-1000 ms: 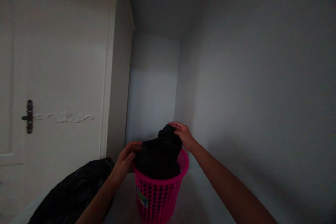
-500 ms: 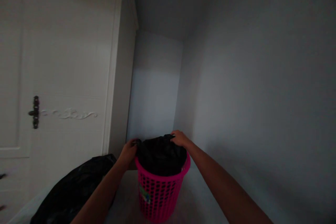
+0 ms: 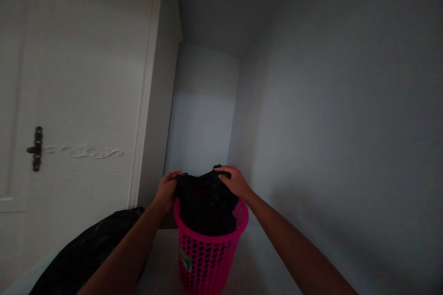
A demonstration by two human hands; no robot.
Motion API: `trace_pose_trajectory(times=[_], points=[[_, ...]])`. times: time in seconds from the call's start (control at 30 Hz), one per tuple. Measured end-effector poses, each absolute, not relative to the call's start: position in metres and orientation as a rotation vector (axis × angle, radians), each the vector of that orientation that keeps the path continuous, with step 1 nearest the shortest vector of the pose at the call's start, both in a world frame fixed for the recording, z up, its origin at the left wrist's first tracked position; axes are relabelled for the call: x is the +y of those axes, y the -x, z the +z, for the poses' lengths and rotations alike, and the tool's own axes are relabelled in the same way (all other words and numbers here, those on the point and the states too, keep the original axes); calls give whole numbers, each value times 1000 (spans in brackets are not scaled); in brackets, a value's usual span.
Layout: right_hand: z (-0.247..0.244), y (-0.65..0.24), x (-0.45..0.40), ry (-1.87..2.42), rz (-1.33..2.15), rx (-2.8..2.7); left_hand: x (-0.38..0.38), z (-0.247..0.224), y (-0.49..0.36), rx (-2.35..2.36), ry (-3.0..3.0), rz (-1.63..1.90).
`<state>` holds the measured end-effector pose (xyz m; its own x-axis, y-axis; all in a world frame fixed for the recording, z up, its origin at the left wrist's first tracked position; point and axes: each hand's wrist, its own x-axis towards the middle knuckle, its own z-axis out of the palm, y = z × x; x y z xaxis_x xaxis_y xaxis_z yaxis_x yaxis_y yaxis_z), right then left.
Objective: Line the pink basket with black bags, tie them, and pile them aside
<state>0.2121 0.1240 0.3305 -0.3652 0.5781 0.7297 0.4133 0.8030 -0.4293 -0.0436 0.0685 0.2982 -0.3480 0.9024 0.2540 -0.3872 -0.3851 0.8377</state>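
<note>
Through the head camera I look down on a pink perforated plastic basket point(image 3: 211, 238), upright on a pale surface point(image 3: 258, 258); I cannot tell whether that is floor or something else. A black plastic bag point(image 3: 207, 205) fills most of the basket's mouth, its lower part inside and its upper edge raised above the far side of the rim. At the right of the basket, a strip of inner wall shows beside the bag.

I have both hands on that raised edge. My left hand point(image 3: 168, 187), just above the basket's left rim, has its fingers curled in and the plastic bunched at the tips. My right hand point(image 3: 236, 181), above the right rim, pinches the edge between thumb and fingers, with only a narrow gap between them.

A green and blue label point(image 3: 185, 259) sits on the basket's near left side. Left of the basket lies a second, bulging black bag point(image 3: 90, 244), partly behind my left forearm. Beyond it stands a white wardrobe point(image 3: 86, 69) with a dark handle point(image 3: 35, 149).
</note>
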Motion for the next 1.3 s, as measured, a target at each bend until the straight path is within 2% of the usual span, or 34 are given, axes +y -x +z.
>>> trace_pose_trajectory(times=[0.23, 0.47, 0.6, 0.73, 0.9, 1.03, 1.2, 1.3], points=[[357, -251, 103, 750, 304, -1775, 27, 325, 38, 727, -1077, 1826], [338, -218, 43, 599, 299, -2382, 6, 329, -18, 782, -1262, 1713], [333, -197, 38, 737, 228, -2268, -2, 330, -21, 796, -1450, 1661], [342, -198, 54, 914, 431, -1992, -1, 321, 3, 885, -1640, 1693], [344, -182, 49, 699, 656, -2031, 15, 306, -2, 896, -1700, 1553], [350, -191, 53, 638, 573, -2024, 22, 301, -8, 945, -1558, 1637], [370, -244, 83, 842, 318, -1632, 23, 293, 5, 1021, -1398, 1780], [380, -260, 85, 888, 203, -1656, 20, 295, 3, 1074, -1476, 1735]])
